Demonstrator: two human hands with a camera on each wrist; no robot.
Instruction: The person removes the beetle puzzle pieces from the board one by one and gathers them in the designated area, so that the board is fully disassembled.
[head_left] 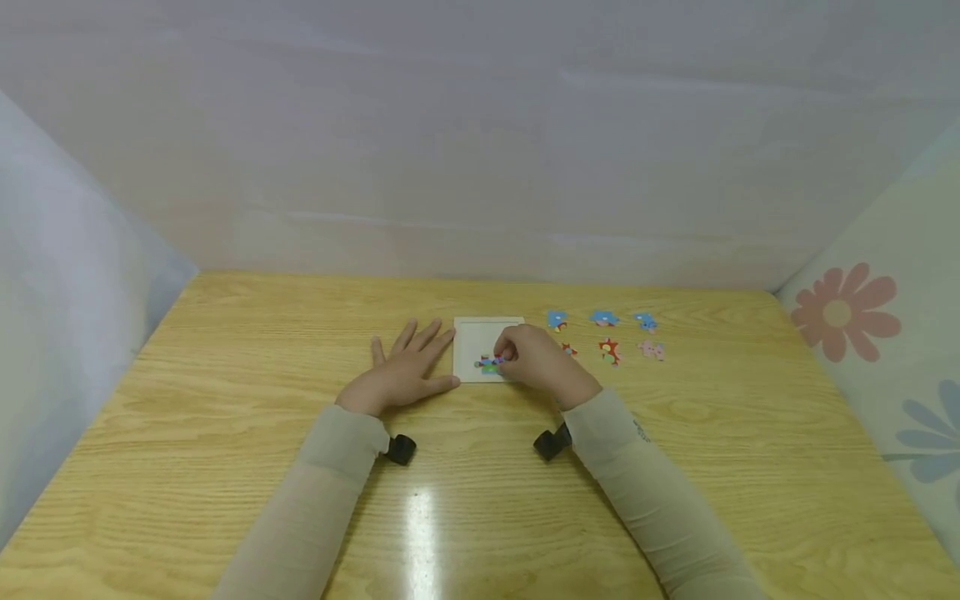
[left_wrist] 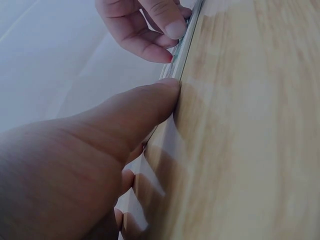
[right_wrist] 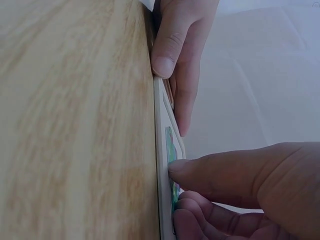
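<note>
A square white puzzle tray [head_left: 472, 340] with a raised rim lies flat on the table between both hands. Colourful jigsaw pieces [head_left: 489, 367], green, red and blue, sit at its near edge. My left hand [head_left: 405, 372] rests palm down with fingers spread, thumb and fingertips at the tray's left side. Over the tray's lower right, my right hand [head_left: 542, 360] pinches a jigsaw piece between thumb and curled fingers, low against the tray; the hand covers much of that piece. In the right wrist view the thumb lies on the green printed part [right_wrist: 171, 150].
Right of the tray, loose jigsaw pieces lie in two rows: blue ones [head_left: 603, 318] behind, a red one [head_left: 609, 352] and a pink one [head_left: 652, 350] in front. Another red piece [head_left: 569, 348] is partly hidden by the right hand. A pale wall sheet [head_left: 480, 167] borders the table's back.
</note>
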